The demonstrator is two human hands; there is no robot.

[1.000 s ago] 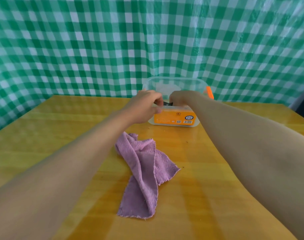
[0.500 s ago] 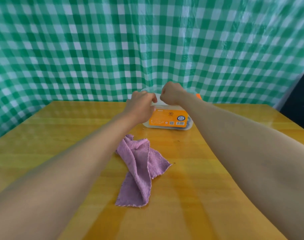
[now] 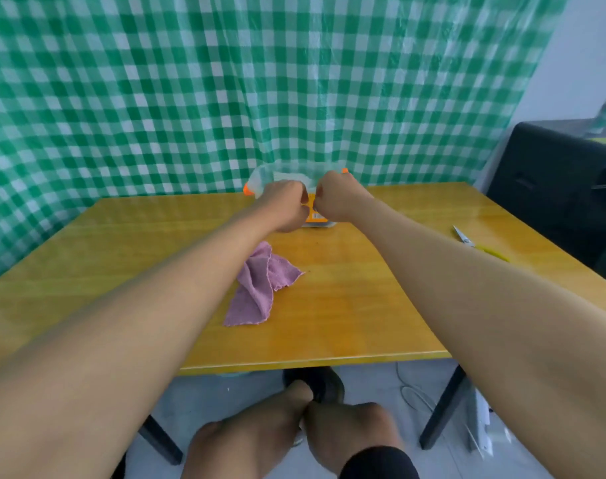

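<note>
Lowered, left hand [image 3: 285,206] and right hand [image 3: 336,199] mask the container [image 3: 277,175] beyond the cloth [image 3: 260,285]; curled fingers' [image 3: 303,211] hold unclear.

A makeshift indoor work corner: green checked sheet [image 3: 156,98] behind a wooden table [image 3: 363,305], grey floor [image 3: 374,392].

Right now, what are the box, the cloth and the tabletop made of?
Storage box: clear plastic, likely; checks show through, orange clips. Cloth: purple microfibre or terry, matte, fuzzy, limp folds. Tabletop: wood-grain, yellow, glossy; lacquered wood or laminate, cannot tell.
</note>
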